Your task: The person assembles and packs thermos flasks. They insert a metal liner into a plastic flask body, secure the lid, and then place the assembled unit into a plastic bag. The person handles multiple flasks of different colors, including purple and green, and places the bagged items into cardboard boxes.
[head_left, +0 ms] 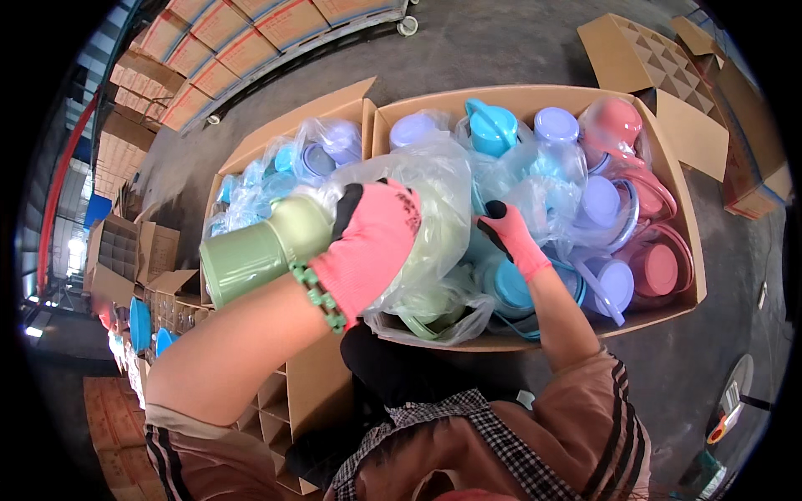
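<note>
Two gloved hands work over the open cardboard box (535, 98): the left hand (368, 250) grips a pale green plastic jug (255, 250) above its clear bag (434, 192), which the right hand (511, 238) pinches. Best keep the bag mouth wide and the jug level.

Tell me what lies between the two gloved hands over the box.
In the head view, crumpled clear plastic bag fills the stretch between the left hand, which grips a green jug, and the right hand.
</note>
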{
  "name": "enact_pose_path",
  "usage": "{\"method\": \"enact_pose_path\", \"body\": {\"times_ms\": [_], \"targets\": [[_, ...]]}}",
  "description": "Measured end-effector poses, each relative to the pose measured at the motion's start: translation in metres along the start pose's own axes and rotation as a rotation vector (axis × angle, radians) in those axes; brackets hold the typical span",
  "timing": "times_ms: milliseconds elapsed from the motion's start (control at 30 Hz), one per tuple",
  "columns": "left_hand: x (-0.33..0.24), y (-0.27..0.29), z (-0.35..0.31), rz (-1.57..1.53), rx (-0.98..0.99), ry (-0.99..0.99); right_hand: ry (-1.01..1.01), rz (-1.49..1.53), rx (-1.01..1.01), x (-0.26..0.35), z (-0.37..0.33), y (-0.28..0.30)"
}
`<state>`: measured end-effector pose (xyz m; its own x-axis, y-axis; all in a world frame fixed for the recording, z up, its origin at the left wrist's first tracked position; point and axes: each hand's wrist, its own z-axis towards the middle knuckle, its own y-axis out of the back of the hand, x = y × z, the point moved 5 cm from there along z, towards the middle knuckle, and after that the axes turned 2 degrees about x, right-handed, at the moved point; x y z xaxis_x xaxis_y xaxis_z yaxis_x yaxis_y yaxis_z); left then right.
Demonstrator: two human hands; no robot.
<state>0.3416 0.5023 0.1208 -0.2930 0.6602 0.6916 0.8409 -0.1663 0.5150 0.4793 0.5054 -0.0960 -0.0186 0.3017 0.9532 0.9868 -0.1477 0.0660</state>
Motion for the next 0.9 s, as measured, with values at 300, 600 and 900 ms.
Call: {"method": "enact_pose_path", "body": {"times_ms": [300, 600, 900], "targets": [[-0.125, -0.071, 0.138, 0.040, -0.248, -0.098, 0.198, -0.104, -0.243, 0.023, -0.001, 0.026], [-0.139, -0.045, 0.108, 0.022, -0.076, -0.194, 0.228, -0.674, -0.938, 0.045, -0.032, 0.085], [-0.086, -0.035, -0.011, -0.445, -0.825, -0.279, 0.537, -0.014, -0.586, 0.039, -0.051, 0.086]]}}
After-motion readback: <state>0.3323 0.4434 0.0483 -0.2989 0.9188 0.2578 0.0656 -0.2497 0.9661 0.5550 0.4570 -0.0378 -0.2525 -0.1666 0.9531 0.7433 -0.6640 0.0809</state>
